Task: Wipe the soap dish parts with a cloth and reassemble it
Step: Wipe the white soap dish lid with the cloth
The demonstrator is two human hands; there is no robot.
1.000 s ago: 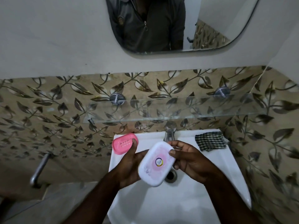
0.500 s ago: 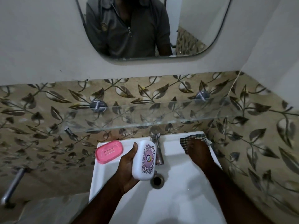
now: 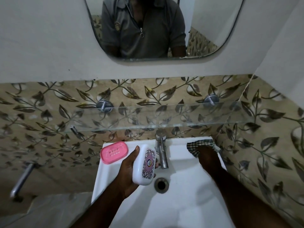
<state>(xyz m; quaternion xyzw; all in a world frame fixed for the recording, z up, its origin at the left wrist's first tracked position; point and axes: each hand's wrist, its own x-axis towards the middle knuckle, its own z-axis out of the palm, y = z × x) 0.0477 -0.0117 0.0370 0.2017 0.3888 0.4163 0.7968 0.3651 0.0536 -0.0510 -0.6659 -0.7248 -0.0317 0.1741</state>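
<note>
My left hand (image 3: 127,170) grips the white soap dish lid (image 3: 144,165), which has a purple patterned label, upright over the left side of the white sink (image 3: 181,203). The pink soap dish tray (image 3: 114,152) with drain slots lies on the sink's back left corner. My right hand (image 3: 207,157) rests on the black-and-white checked cloth (image 3: 199,144) at the sink's back right corner; its fingers are hidden against the cloth, so whether they clasp it is unclear.
A chrome tap (image 3: 162,152) stands at the back centre of the sink, above the drain hole (image 3: 161,185). A glass shelf (image 3: 164,117) juts from the leaf-patterned tiles over the tap. A mirror (image 3: 156,28) hangs higher up. A metal handle (image 3: 21,180) sticks out at the left.
My right hand let go of the white lid and moved to the checked cloth at the back right. My left hand turned the lid upright and keeps holding it.
</note>
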